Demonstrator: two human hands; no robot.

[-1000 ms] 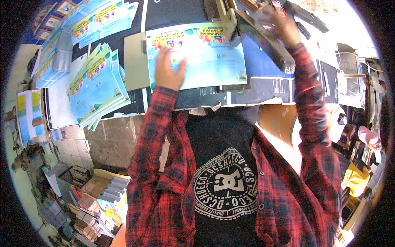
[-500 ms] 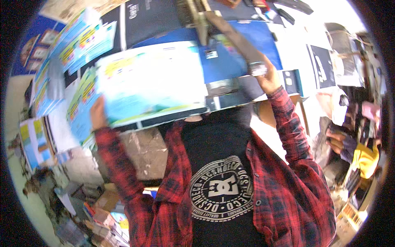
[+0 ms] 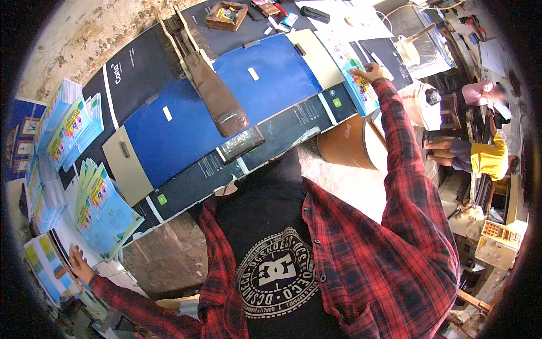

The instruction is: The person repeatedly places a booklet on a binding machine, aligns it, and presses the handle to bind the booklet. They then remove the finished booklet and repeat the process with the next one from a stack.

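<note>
My left hand [image 3: 81, 264] is off at the lower left, just below the fanned printed booklets [image 3: 104, 212], its fingers apart and nothing in them. At the right end of the worktable, my right hand [image 3: 371, 73] reaches to the colourful printed sheets [image 3: 361, 90]; its fingers are closed at their edge. Between the hands lies a blue board [image 3: 180, 130] with beige end strips and small clips. A long, flat brown lever [image 3: 217, 104] with pale rails slants across it, its wide end beside a metal plate [image 3: 241, 144] at the near edge.
Stacks of booklets [image 3: 68, 124] stand on the left. A wooden tray [image 3: 227, 14] of small items and a black case [image 3: 315, 14] sit along the back. Right of the table are a white bag [image 3: 420, 104] and a person in a yellow shirt [image 3: 490, 158]. A brown drum [image 3: 347, 144] stands below.
The large printed sheet has left the blue board. My right hand let go of the brown lever, now lowered, and moved right to the printed sheets; my left hand moved down and left, empty.
</note>
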